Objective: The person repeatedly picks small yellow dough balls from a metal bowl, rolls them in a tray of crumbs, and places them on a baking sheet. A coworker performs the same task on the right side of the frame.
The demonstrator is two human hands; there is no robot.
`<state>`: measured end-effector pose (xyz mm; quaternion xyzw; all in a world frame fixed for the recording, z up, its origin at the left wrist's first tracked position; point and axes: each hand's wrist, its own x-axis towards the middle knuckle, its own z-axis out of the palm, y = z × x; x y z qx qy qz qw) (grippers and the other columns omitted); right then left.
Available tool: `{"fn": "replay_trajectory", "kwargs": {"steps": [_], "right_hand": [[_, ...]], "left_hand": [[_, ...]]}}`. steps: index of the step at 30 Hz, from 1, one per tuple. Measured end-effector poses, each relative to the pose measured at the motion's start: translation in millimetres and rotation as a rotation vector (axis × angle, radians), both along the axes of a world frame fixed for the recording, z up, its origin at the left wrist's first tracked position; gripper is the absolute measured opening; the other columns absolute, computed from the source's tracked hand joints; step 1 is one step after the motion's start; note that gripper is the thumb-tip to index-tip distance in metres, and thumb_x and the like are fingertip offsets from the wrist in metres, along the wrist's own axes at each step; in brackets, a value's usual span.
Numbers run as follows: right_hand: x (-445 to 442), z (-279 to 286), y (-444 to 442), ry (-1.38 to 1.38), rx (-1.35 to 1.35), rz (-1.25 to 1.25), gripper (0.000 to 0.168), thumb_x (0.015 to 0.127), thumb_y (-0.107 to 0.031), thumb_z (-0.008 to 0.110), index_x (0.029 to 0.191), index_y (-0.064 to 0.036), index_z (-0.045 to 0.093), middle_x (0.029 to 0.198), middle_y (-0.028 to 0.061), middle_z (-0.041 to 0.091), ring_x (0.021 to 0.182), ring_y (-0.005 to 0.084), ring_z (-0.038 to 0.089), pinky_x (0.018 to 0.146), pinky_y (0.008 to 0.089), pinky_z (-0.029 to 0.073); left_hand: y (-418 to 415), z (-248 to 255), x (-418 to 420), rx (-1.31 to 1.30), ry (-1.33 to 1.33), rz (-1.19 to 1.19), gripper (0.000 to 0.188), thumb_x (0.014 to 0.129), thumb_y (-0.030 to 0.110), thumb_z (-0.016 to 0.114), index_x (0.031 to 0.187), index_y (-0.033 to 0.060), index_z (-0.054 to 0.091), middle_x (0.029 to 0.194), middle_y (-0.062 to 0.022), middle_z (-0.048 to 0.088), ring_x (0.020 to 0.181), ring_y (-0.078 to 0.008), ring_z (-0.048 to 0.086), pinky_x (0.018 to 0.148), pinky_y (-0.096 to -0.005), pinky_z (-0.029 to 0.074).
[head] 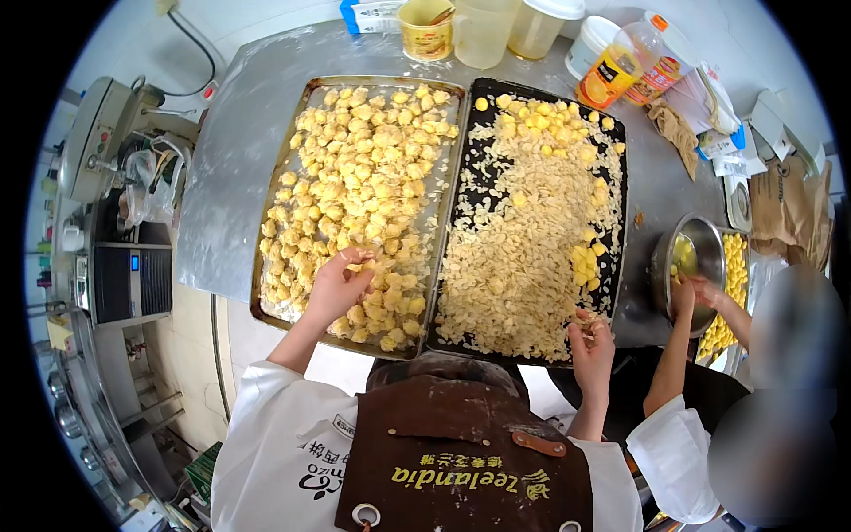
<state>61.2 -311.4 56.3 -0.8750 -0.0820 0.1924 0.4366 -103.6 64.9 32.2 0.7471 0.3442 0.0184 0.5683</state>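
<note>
My left hand (pixel 340 284) hovers over the near part of a metal baking tray (pixel 444 159), fingers curled near the yellow dough balls coated in flakes (pixel 365 199). Something pale yellow shows at its fingertips, but whether they grip it is unclear. At the near right corner of a black baking tray (pixel 479 123), my right hand (pixel 590 342) has half-bent fingers among flakes that look like sliced almonds (pixel 512 266); its grip is partly hidden. Plain yellow dough balls (pixel 585 266) lie in a cluster just beyond that hand, and more sit at the tray's far end.
On my right, a co-worker's hands (pixel 698 292) reach into a steel bowl (pixel 715 256), beside a tray of yellow balls (pixel 734 266). Tubs, a clear plastic jug (pixel 485 30) and an orange drink bottle (pixel 615 70) line the steel table's (pixel 219 199) back. A mixer (pixel 100 139) stands left.
</note>
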Motion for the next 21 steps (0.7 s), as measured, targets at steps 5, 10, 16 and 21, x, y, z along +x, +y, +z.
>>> {"fn": "replay_trajectory", "kwargs": {"steps": [5,10,16,21], "right_hand": [[3.8,-1.2,-6.8,-0.067,-0.006,0.044,0.026,0.088,-0.012,0.062,0.111,0.0,0.06,0.093,0.0057,0.058,0.079,0.0091,0.058,0.069,0.0244,0.047],[20.0,-13.0,-33.7,-0.043,-0.034,-0.086,0.026,0.086,-0.015,0.062,0.106,0.002,0.061,0.101,0.0137,0.059,0.082,0.0199,0.062,0.069,0.0285,0.051],[43.3,-86.5,-59.2,0.041,-0.317,-0.106,0.044,0.086,-0.034,0.06,0.102,0.006,0.059,0.087,0.0169,0.064,0.082,0.0205,0.064,0.071,0.0354,0.05],[32.4,-98.3,-17.6,0.333,0.182,-0.317,0.042,0.087,-0.032,0.061,0.107,0.005,0.056,0.096,0.0163,0.062,0.086,0.0229,0.061,0.076,0.0363,0.048]], "left_hand": [[-14.4,-1.3,45.1,0.221,0.005,-0.382,0.025,0.084,0.009,0.061,0.109,0.0062,0.061,0.112,-0.0099,0.061,0.088,-0.02,0.063,0.073,-0.0324,0.052],[-57.0,9.1,82.2,0.737,-0.087,-0.656,0.024,0.08,0.015,0.064,0.103,0.0078,0.062,0.111,-0.0111,0.061,0.098,-0.034,0.058,0.085,-0.0384,0.048],[-131.1,-1.1,162.6,0.659,-0.029,-0.722,0.043,0.087,0.035,0.056,0.121,0.0099,0.052,0.116,-0.0175,0.055,0.106,-0.0367,0.052,0.089,-0.0416,0.045],[-141.8,-37.9,197.7,0.525,0.413,-0.566,0.071,0.087,0.049,0.053,0.136,0.0034,0.031,0.135,-0.0248,0.035,0.115,-0.0399,0.046,0.095,-0.0458,0.041]]}}
